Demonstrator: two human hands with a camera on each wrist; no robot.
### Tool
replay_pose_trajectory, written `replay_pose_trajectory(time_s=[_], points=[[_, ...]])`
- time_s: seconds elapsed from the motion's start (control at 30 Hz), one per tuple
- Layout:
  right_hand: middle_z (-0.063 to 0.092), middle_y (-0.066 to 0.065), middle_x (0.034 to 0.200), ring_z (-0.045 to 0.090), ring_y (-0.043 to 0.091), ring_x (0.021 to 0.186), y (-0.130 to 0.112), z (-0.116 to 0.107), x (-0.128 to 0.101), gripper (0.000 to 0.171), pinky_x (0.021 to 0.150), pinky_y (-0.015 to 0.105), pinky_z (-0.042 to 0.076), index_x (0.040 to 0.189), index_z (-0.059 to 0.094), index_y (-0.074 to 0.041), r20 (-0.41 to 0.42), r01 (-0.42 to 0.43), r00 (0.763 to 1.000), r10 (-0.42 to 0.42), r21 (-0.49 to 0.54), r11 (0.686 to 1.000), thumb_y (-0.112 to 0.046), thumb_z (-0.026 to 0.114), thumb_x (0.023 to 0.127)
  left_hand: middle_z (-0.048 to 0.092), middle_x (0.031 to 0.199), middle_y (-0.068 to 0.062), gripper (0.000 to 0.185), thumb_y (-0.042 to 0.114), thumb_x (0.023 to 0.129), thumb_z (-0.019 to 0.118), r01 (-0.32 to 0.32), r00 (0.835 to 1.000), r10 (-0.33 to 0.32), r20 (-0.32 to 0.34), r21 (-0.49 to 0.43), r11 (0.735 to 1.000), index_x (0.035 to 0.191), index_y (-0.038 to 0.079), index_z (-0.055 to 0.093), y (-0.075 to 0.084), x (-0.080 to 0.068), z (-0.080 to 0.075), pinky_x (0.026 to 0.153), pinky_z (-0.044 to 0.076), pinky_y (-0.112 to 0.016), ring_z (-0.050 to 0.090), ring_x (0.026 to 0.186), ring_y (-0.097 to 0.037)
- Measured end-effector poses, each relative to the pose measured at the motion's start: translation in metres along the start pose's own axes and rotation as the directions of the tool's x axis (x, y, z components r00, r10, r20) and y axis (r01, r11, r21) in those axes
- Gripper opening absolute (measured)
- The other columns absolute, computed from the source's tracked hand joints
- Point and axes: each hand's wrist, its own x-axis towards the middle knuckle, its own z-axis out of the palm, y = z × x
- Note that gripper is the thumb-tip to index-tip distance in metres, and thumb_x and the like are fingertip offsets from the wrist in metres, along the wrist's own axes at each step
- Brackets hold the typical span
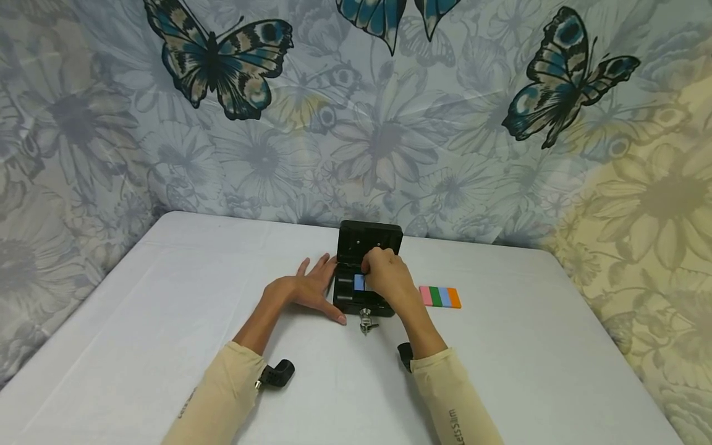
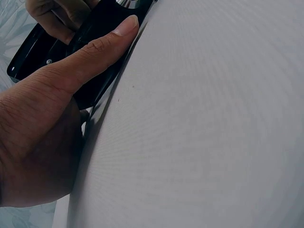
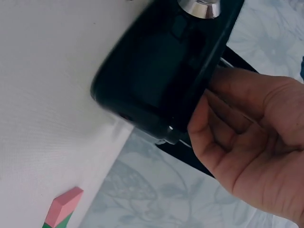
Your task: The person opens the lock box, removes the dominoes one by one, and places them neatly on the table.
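Note:
A small black cash box (image 1: 347,304) stands on the table with its lid (image 1: 353,238) raised at the back. My left hand (image 1: 303,289) lies along the box's left side, fingers spread and thumb (image 2: 102,52) stretched toward the front corner. Over the open box is my right hand (image 1: 389,277), its fingers bent down past the rim in the right wrist view. Its fingertips are hidden inside, so I cannot tell whether they pinch anything. A light blue block (image 1: 358,282) shows in the box, left of the right hand. Keys (image 1: 365,327) hang from the front lock.
Right of the box, a row of coloured blocks (image 1: 440,296) in pink, green, blue and orange lies on the white-covered table (image 1: 139,309). A butterfly-patterned cloth (image 1: 384,142) hangs right behind the table's back edge. Black wrist cameras (image 1: 278,374) sit at both sleeves.

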Motion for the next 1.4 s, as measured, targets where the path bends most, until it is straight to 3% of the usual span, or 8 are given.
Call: replay_pose_trajectory(time_s=[0.23,0.63,1.0,1.3,1.4], points=[[0.078,0.012,0.105,0.073,0.023,0.092,0.001,-0.004,0.005,0.015,0.088,0.041,0.062,0.109,0.079,-0.003,0.081,0.019,0.996,-0.028,0.105,0.994,-0.006,0.074,0.095,-0.014,0.178,-0.005,0.142,0.073,0.074,0.079,0.013,1.0,-0.013,0.002,-0.006,1.0,0.169,0.016,-0.01,0.002,-0.005,-0.001,0.131,-0.017,-0.054,-0.018,0.165,-0.021],[0.076,0.018,0.122,0.075,0.031,0.104,-0.01,-0.006,-0.001,0.023,0.093,0.045,0.062,0.118,0.077,0.002,0.07,-0.054,0.996,0.051,0.038,0.998,-0.007,0.061,0.104,-0.009,0.178,-0.012,0.141,0.072,0.074,0.079,-0.011,1.0,0.011,0.001,-0.019,1.0,0.169,0.009,-0.005,0.017,-0.021,-0.012,0.132,-0.013,-0.056,-0.013,0.166,-0.027],[0.072,0.019,0.133,0.069,0.033,0.122,-0.005,-0.014,0.0,0.027,0.104,0.05,0.058,0.124,0.075,0.001,0.131,-0.016,0.991,0.003,0.094,0.995,-0.008,0.059,0.105,-0.009,0.178,-0.011,0.138,0.068,0.077,0.079,-0.005,1.0,0.005,0.002,-0.009,1.0,0.169,0.009,-0.006,0.016,-0.018,-0.012,0.132,-0.013,-0.056,-0.013,0.166,-0.027],[0.07,0.021,0.134,0.071,0.034,0.116,0.0,-0.021,-0.003,0.027,0.102,0.049,0.059,0.124,0.074,0.005,0.105,-0.016,0.995,0.005,0.103,0.995,-0.005,0.057,0.105,-0.009,0.178,-0.012,0.139,0.068,0.077,0.08,-0.002,1.0,0.002,0.0,0.0,1.0,0.169,0.008,-0.005,0.018,-0.019,-0.012,0.132,-0.012,-0.057,-0.012,0.166,-0.027],[0.073,0.018,0.126,0.071,0.028,0.098,-0.001,-0.02,-0.003,0.026,0.089,0.041,0.061,0.12,0.076,0.003,0.1,-0.038,0.995,0.03,0.084,0.996,-0.005,0.056,0.105,-0.01,0.178,-0.013,0.142,0.073,0.074,0.079,-0.007,1.0,0.007,0.003,-0.009,1.0,0.168,0.007,-0.005,0.018,-0.018,-0.011,0.132,-0.013,-0.056,-0.013,0.166,-0.028]])
